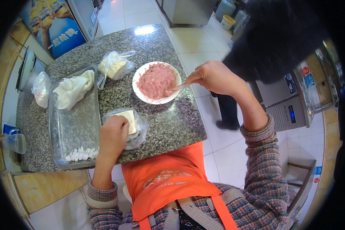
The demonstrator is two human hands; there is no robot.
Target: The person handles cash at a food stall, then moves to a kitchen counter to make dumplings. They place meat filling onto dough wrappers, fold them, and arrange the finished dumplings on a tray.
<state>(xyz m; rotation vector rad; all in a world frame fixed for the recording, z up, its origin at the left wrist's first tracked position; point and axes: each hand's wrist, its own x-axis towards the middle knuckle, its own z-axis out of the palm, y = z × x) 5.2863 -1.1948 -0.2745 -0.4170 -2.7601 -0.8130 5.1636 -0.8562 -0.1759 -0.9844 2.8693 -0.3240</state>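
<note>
My right hand grips a thin utensil whose tip is in minced raw meat, inside a white bowl. With its fingers bent, my left hand touches the left side of a stack of square dough wrappers; whether it pinches one is hidden. The stack lies on a clear plastic bag. Left of that hand is a clear rectangular tray, with a row of small white folded dumplings near its front edge and a crumpled white cloth at its back.
On the granite countertop, a knotted plastic bag with pale contents sits behind the wrappers. Another white bag lies left of the tray, and a plastic jug stands at the far left. A person in dark clothing is beyond my right arm.
</note>
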